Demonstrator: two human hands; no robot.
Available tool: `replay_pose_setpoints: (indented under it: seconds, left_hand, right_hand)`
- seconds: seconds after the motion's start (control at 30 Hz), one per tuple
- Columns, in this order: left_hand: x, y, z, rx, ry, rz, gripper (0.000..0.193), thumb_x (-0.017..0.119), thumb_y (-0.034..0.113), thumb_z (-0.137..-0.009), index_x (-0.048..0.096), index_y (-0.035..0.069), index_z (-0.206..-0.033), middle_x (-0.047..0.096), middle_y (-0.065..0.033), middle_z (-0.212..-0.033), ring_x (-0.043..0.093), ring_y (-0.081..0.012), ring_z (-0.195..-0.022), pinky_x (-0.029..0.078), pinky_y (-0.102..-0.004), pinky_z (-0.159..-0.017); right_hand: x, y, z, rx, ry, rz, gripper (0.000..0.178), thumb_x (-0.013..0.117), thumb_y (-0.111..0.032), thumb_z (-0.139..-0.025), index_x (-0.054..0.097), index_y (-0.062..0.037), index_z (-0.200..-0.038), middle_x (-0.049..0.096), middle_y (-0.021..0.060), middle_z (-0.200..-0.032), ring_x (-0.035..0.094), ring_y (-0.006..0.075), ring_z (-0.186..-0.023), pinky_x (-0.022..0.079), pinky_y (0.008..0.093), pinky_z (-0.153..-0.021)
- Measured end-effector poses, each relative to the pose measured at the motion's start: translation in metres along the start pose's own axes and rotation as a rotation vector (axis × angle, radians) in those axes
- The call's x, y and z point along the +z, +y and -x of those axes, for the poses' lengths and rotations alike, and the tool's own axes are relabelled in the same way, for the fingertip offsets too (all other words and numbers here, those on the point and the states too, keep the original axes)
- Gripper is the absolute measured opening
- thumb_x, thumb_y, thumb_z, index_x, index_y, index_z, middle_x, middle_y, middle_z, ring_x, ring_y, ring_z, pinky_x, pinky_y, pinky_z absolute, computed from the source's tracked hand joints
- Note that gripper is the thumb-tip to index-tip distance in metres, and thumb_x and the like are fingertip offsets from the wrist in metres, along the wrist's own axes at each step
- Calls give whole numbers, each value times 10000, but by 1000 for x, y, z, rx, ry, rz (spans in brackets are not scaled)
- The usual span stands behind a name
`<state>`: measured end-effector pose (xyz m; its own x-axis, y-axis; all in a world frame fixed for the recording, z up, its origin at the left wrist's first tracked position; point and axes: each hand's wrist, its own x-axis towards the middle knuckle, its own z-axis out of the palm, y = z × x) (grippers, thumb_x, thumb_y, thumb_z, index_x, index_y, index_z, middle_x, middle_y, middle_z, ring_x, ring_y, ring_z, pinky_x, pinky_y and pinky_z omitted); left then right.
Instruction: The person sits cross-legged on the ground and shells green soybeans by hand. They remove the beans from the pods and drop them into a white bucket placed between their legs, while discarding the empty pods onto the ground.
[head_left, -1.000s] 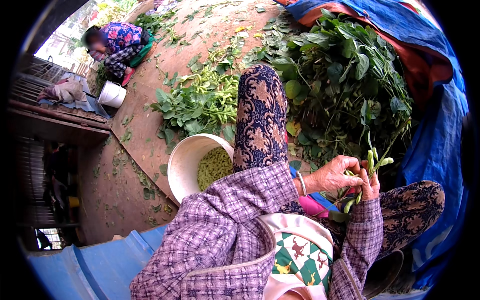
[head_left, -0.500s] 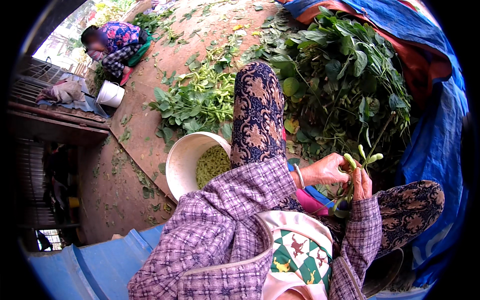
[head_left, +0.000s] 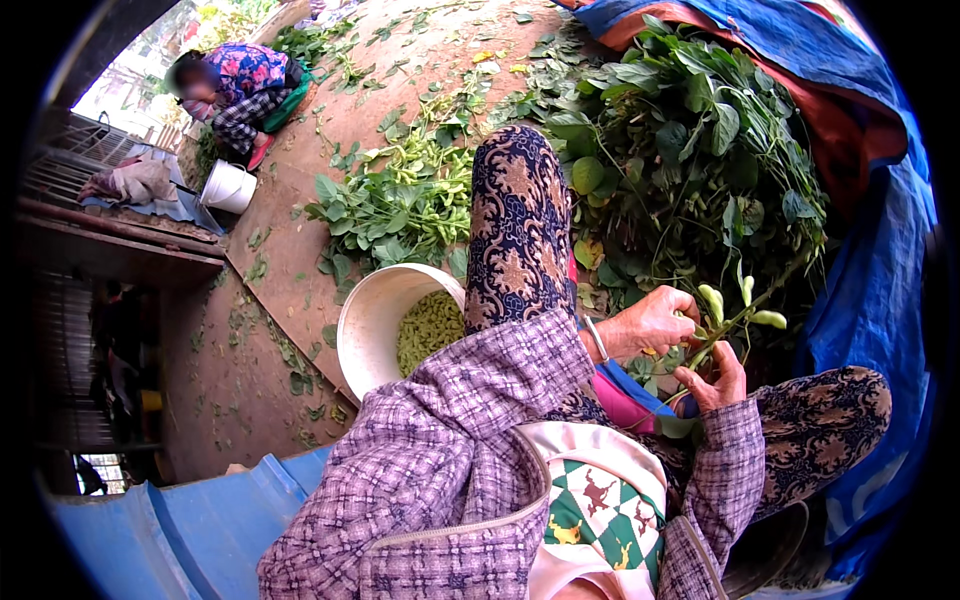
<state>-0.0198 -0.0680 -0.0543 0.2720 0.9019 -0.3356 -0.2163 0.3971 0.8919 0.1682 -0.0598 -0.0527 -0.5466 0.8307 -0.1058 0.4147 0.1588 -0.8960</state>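
Note:
My left hand (head_left: pixel 655 322), with a pale bracelet at its wrist, is closed in a pinch at the pods of a soybean stalk (head_left: pixel 738 320); exactly what lies between its fingertips is hidden. Just below it, my right hand (head_left: pixel 718 378) grips the stalk's green stem between thumb and fingers. Several plump green pods (head_left: pixel 768 319) stick out beyond my hands. Left of my raised knee, a white bucket (head_left: pixel 362 330) leans, tilted, with many small green pods or beans (head_left: pixel 428 335) inside.
A big heap of leafy soybean plants (head_left: pixel 690 150) rises at the right, edged by a blue tarp (head_left: pixel 870 270). More stalks with pods (head_left: pixel 400 210) lie on the brown floor (head_left: pixel 300 220). Far left, another person (head_left: pixel 245 85) crouches near a white bucket (head_left: pixel 228 187).
My right hand has slid lower on the stalk, with its fingers less bunched. The pods now stand further right and spread apart. My left hand has shifted slightly left and down.

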Motion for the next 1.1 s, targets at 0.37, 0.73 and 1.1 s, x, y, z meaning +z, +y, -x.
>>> replay_pose_setpoints:
  seconds: [0.37, 0.73, 1.1]
  left_hand:
    - [3, 5, -7, -2, -82, 365, 161, 434, 4, -786, 506, -10, -929, 483, -2, -668, 400, -41, -503, 317, -176, -412]
    - [-5, 0, -10, 60, 91, 141, 229, 394, 25, -859, 535, -35, -1030, 570, -33, -771, 438, -19, -552, 338, -133, -442]
    - [3, 30, 12, 74, -115, 265, 276, 535, 158, -879, 530, -37, -1074, 533, 19, -773, 381, -3, -530, 309, -139, -463]
  right_hand:
    - [-6, -5, 3, 190, -27, -491, 270, 553, 2, -819, 518, 17, -1086, 582, 60, -977, 566, 123, -888, 465, 258, -795]
    - [-7, -7, -4, 203, -35, -680, 258, 522, -120, -875, 510, 15, -1095, 610, 114, -950, 633, 186, -811, 522, 266, -682]
    - [-9, -13, -4, 260, 157, -662, 226, 512, -173, -882, 510, -23, -1051, 600, 45, -876, 566, 85, -692, 462, 195, -612]
